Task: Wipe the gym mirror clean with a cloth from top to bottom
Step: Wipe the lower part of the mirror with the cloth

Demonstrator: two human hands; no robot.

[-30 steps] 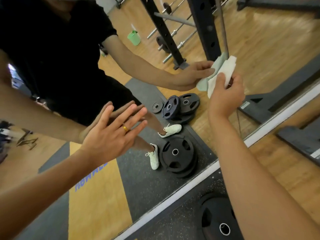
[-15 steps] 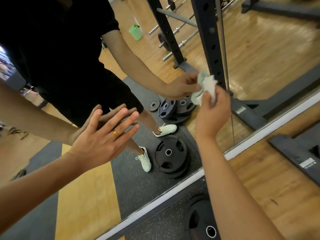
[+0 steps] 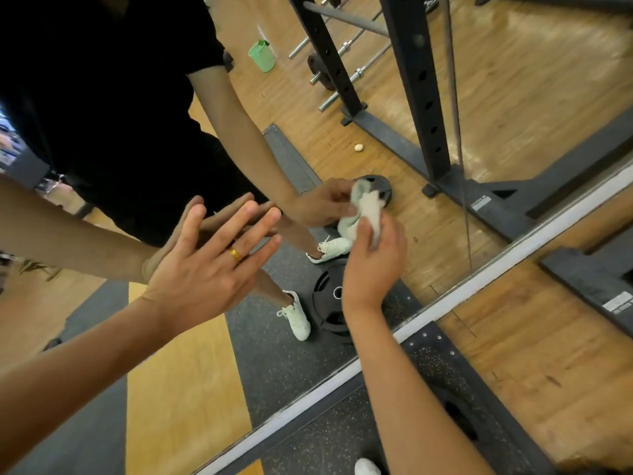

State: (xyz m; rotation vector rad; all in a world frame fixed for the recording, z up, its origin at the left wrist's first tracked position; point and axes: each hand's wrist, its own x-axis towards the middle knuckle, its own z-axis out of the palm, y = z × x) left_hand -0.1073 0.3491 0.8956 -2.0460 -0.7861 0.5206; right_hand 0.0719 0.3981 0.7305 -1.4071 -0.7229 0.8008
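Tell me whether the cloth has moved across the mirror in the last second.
Yes. The cloth in the right hand has gone down and left, off the vertical mirror seam, toward the white bottom frame.

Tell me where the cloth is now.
In the head view, the cloth is slightly right of centre, gripped by the right hand against the mirror, above its lower frame.

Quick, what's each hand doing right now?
Left hand: open, fingers straight, touching the mirror.
Right hand: closed, holding the cloth against the mirror.
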